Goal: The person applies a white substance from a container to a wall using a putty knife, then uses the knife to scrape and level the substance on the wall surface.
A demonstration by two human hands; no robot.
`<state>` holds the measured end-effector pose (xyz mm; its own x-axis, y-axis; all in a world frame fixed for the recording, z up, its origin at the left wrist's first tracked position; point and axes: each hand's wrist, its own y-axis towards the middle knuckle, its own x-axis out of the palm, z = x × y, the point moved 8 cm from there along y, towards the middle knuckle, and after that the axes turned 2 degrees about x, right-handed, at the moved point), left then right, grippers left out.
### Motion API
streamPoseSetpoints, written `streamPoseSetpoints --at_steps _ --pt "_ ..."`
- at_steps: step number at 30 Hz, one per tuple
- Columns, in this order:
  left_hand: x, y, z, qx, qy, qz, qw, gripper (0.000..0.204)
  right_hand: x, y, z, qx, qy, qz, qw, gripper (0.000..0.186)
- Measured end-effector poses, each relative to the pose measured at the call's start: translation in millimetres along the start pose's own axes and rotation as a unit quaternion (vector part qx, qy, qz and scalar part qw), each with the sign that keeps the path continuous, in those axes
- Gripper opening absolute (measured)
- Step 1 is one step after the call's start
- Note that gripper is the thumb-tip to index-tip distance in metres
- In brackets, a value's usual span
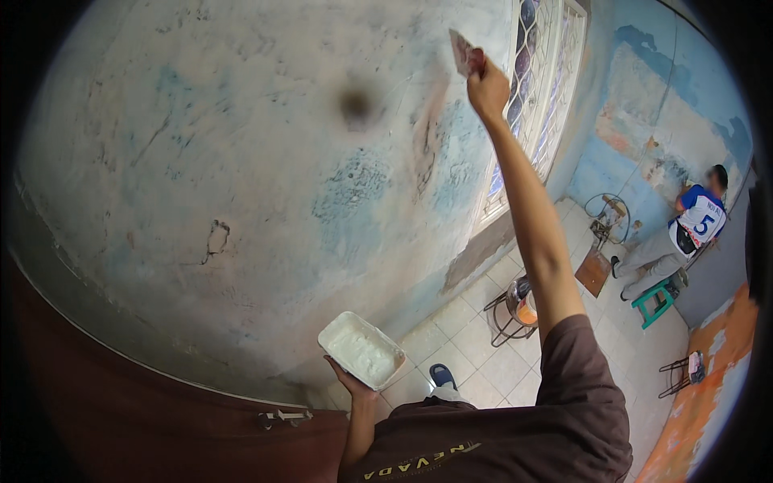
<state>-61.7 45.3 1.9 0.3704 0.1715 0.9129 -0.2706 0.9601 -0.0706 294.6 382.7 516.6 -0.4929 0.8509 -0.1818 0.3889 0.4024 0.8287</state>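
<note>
Up by the window's edge, my right hand (489, 90) is closed round a putty knife (460, 51); its flat blade points up and left, close to the wall. I cannot tell whether the blade touches the plaster. Lower down, my left hand (354, 380) supports a white rectangular tub (391, 371) from below, fingers mostly hidden beneath it. White paste (364, 348) lies inside the tub with a lumpy surface. The patchy wall (266, 153) before me shows grey-white plaster, rough blue areas, and cracks.
A white-framed window with a grille (541, 105) borders the wall on the right. Stools (507, 310) stand on the tiled floor (467, 338). Another person (699, 217) works at the far blue wall beside a green stool (656, 303). A dark red door (161, 402) lies at lower left.
</note>
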Motion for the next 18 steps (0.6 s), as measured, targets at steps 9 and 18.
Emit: streamPoseSetpoints --at_steps 9,18 --pt "26 7 -7 -0.017 -0.020 -0.020 0.999 0.083 33 -105 -42 -0.102 0.052 -0.007 0.993 0.041" --pt "19 6 -22 -0.045 -0.010 0.015 0.999 0.082 43 -330 -74 -0.218 0.063 -0.164 0.960 0.058"
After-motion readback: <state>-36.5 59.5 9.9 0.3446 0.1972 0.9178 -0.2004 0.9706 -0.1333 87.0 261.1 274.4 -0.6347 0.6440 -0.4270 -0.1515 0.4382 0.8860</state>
